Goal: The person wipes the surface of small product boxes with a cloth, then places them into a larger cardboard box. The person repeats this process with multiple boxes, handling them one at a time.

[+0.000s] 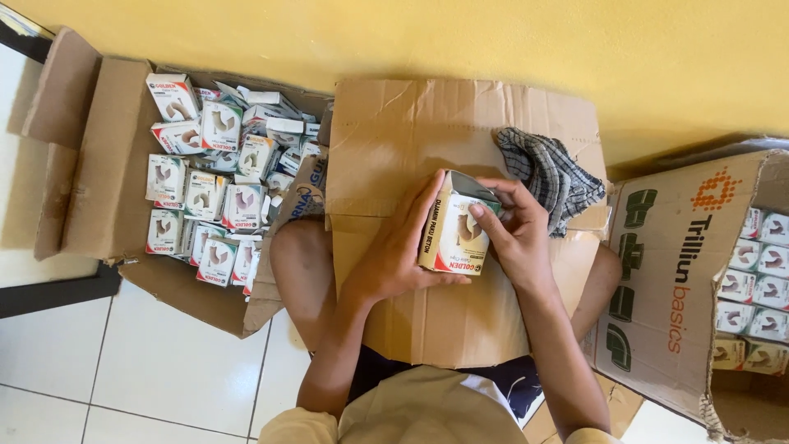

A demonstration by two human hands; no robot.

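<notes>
I hold a small white and tan cardboard box (454,233) over a flat sheet of cardboard (394,131) that lies across my lap. My left hand (400,247) grips the box along its left side and underneath. My right hand (514,233) holds its right side, with fingers up at the open top flap. A dark checked cloth (549,173) lies crumpled on the cardboard just beyond my right hand.
An open carton (107,164) on my left holds several small boxes (209,185) in a loose heap. Another carton (674,279) on my right holds similar boxes (752,279) stacked in rows. A yellow wall runs behind, and white floor tiles (164,362) lie at lower left.
</notes>
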